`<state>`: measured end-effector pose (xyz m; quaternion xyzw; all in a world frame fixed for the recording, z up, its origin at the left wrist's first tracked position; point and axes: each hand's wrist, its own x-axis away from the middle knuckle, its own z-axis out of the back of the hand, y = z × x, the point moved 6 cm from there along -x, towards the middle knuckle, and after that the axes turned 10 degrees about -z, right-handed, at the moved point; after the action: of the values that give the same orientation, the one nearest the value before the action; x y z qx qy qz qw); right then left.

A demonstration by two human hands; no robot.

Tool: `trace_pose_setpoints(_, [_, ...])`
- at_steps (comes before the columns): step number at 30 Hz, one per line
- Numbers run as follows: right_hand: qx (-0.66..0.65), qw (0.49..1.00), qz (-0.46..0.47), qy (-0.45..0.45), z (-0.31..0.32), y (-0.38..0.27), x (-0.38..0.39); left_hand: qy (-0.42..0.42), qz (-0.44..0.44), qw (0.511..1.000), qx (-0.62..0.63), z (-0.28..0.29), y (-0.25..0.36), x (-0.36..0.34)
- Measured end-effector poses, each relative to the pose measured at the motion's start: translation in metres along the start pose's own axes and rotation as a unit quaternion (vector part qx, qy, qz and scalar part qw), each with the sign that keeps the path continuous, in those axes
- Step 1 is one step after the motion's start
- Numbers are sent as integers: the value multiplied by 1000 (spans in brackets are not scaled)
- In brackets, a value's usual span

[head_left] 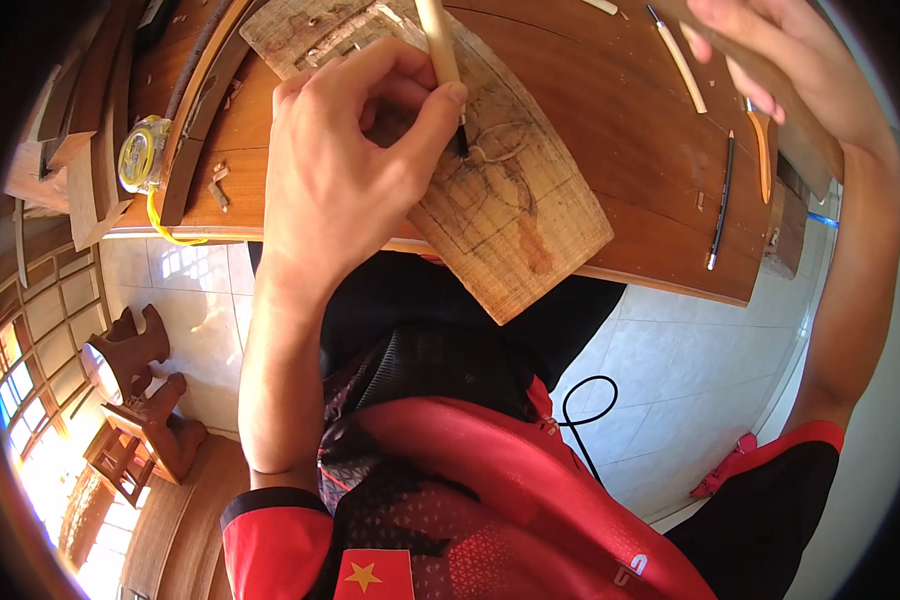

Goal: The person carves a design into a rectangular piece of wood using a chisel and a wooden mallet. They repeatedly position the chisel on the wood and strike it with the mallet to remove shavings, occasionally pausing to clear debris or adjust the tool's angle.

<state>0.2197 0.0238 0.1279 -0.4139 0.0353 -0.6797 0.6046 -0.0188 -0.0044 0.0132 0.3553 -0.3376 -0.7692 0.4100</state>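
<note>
Holding the pale-handled tool (437,40): the left hand (345,165) has its grip clamped on the handle, dark tip at the face of the wooden board (545,215). The board lies on the brown surface (640,150), overhanging the near edge. Right hand (805,70): raised above the right side, grip state cannot be determined. Markings: dark curved lines on the board; red patch (390,575) with yellow star, and pale emblem (631,571), on the shirt (530,460).

Daylight enters left of the desk (635,185), burning the window (18,388) nearly white and glinting on floor tiles (188,262). Above the desk's right end, the right hand (795,65) looks slightly blurred. Fisheye distortion bows edges within a black rim.
</note>
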Motion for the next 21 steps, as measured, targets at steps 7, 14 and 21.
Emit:
trace_pose_setpoints(7, [45,998,30,-30,-3,-10,-10,-18,37,999,25,2,-4,3])
trace_pose_setpoints(14, [85,995,37,-28,-3,-12,-21,5,31,999,43,2,-5,4])
trace_pose_setpoints(21, [94,992,39,-72,-2,-10,-28,36,9,999,40,2,-6,4])
